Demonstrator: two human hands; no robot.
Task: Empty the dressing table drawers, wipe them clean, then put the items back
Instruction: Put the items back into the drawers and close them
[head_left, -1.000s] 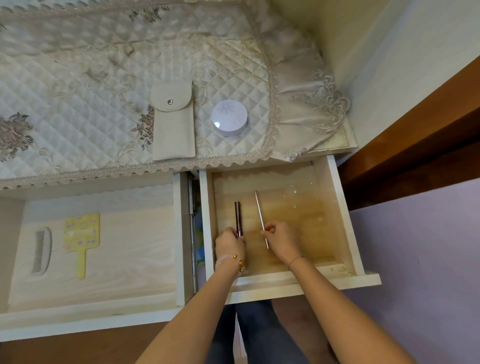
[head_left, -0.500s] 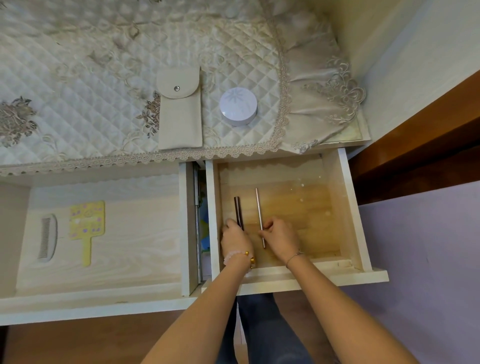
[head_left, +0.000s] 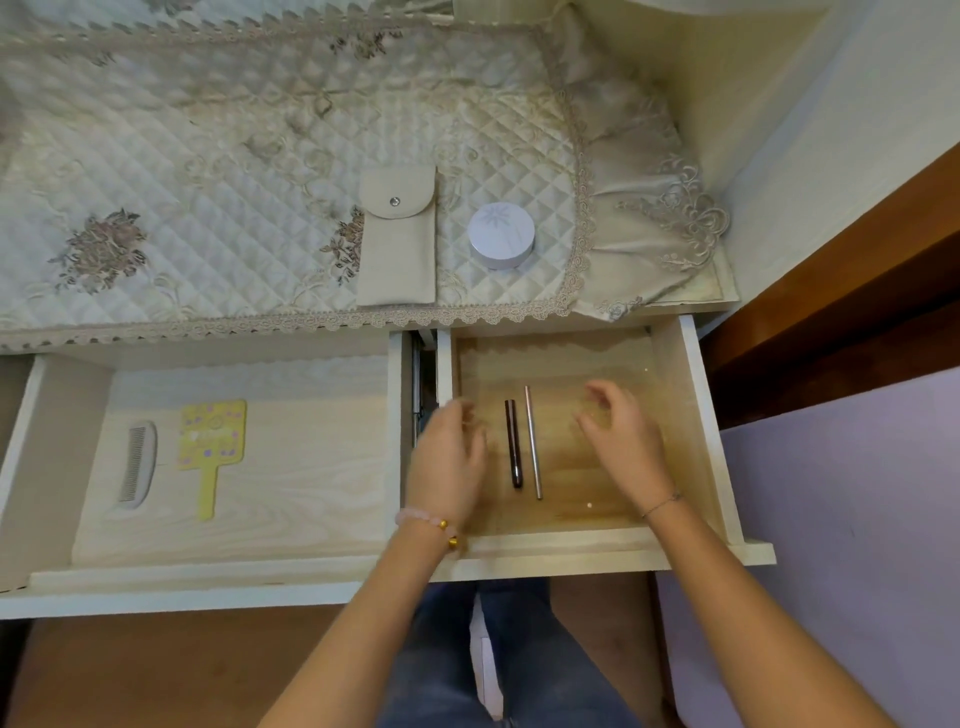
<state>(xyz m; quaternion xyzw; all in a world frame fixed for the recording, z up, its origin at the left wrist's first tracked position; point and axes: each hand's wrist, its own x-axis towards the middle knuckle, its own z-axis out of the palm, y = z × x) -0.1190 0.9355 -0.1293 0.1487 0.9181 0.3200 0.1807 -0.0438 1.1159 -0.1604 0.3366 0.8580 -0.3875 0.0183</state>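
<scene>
In the left drawer (head_left: 311, 467), near its left wall, a comb (head_left: 136, 462) and a yellow hand mirror (head_left: 210, 447) lie side by side. In the right drawer (head_left: 701, 415), my left hand (head_left: 449, 457) hangs loose and empty by the left wall. A dark tube (head_left: 513, 441) and a silver stick (head_left: 533, 441) lie parallel mid-floor. My right hand (head_left: 621, 436) hovers relaxed, holding nothing.

Warm, soft indoor light, faint shadows, wide-angle bowing at edges; left hand (head_left: 448, 462) and right hand (head_left: 621, 441) motion-blurred.
</scene>
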